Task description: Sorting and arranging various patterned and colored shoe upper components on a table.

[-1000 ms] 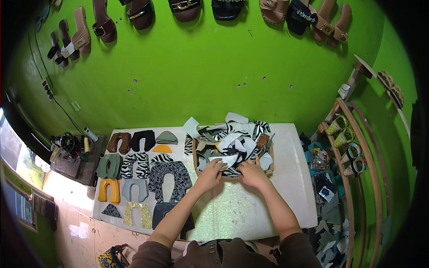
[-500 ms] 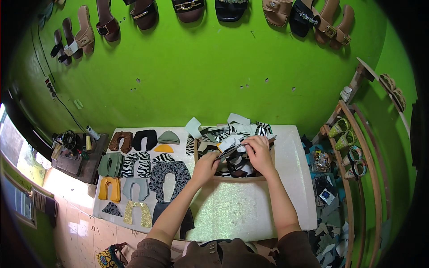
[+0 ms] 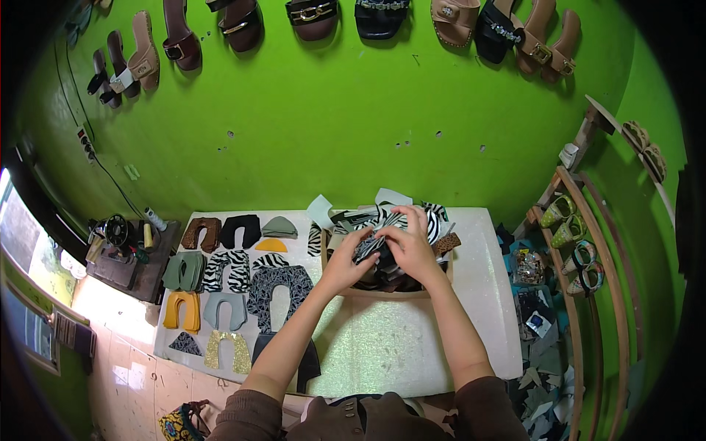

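Both my hands are over a shallow box (image 3: 412, 295) heaped with leather and fabric scraps. My left hand (image 3: 347, 263) is closed on a dark grey patterned scrap (image 3: 365, 248), thumb against its near side. At the other edge of the same scrap, my right hand (image 3: 413, 248) curls its fingers, partly hiding it. Black-and-white zebra-print scraps (image 3: 384, 219) lie just beyond the hands. Pale grey pieces (image 3: 321, 211) stick out at the box's far left corner, and a brown leopard-print scrap (image 3: 447, 243) shows at its right side.
Left of the box, cut U-shaped pieces lie in rows on the white-covered table (image 3: 382, 353), among them mustard ones (image 3: 182, 312) and glittery gold ones (image 3: 227, 351). A sewing machine (image 3: 115, 230) stands far left. To the right are a wooden shoe rack (image 3: 576, 242) and heaped scraps (image 3: 540, 375).
My hands have come closer together over the box. The pale and dark strips between them are replaced by the dark patterned scrap, and the leopard-print scrap now shows at the right side.
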Motion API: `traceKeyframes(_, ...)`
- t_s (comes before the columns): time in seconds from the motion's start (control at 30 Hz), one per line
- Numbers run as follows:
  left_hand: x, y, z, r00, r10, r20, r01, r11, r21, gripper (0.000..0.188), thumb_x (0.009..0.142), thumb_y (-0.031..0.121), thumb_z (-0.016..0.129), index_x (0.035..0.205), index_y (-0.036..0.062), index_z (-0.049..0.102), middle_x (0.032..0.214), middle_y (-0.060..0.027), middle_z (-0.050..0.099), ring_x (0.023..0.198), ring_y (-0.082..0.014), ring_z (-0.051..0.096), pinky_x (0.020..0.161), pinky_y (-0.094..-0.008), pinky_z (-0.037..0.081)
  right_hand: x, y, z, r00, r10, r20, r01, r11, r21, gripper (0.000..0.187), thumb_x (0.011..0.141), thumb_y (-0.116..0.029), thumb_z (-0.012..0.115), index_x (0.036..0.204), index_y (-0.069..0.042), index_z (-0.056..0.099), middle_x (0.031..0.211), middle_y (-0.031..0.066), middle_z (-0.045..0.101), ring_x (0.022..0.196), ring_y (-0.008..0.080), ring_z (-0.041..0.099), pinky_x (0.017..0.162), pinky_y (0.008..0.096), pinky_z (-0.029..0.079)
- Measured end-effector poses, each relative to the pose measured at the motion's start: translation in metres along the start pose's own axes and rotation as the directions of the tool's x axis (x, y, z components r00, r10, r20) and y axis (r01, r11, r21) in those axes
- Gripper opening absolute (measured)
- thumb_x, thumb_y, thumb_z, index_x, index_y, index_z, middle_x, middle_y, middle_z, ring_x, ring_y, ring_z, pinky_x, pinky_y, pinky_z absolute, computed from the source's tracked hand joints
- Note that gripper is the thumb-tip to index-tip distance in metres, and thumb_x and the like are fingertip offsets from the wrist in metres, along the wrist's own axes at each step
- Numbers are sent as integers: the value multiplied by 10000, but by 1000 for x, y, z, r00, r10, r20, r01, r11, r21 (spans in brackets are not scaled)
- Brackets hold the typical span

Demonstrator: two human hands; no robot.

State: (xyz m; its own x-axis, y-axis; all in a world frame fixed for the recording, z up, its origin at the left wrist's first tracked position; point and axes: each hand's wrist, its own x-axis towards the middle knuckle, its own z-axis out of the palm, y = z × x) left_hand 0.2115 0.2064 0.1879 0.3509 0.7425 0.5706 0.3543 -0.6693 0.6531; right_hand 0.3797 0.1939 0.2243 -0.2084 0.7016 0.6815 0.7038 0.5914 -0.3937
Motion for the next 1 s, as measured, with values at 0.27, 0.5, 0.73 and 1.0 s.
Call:
traceKeyframes(0.27, -16, -37, 5, 899, -411, 148, 425, 739, -523, 335, 950, 272, 360, 1072, 15, 536, 839, -62, 590, 802, -129, 554, 738, -246, 436, -18, 5, 32, 984, 170, 50, -176, 975, 135, 344, 815, -122, 534, 1157, -97, 497, 1143, 160, 434, 1116, 338, 367, 931, 410, 328)
traceKeyframes(0.5, -14, -16, 3, 748, -613, 254, 592, 444, -673, 433, 947, 358, 337, 1039, -16, 537, 886, -78, 577, 787, -99, 520, 738, -242, 431, -30, 9, 56, 891, 314, 329, -445, 750, 489, 500, 859, -230, 546, 1244, 23, 355, 1004, 152, 535, 851, 239, 554, 783, 335, 439)
traceKeyframes(0.73, -21, -21, 4, 802, -582, 135, 526, 581, -622, 360, 946, 278, 365, 1080, -20, 516, 961, -75, 583, 866, -126, 545, 784, -254, 431, -38, -1, 70, 860, 365, 356, -507, 696, 509, 716, 768, -250, 668, 1309, -13, 263, 1014, 145, 499, 814, 182, 534, 745, 281, 453)
traceKeyframes(1.0, -33, -43, 6, 730, -666, 154, 558, 451, -697, 348, 942, 276, 379, 1105, -5, 504, 995, -63, 574, 888, -123, 537, 800, -254, 422, -45, -3, 64, 813, 358, 460, -581, 452, 676, 489, 818, -29, 510, 1279, -52, 349, 1068, 75, 469, 843, 103, 512, 753, 230, 432)
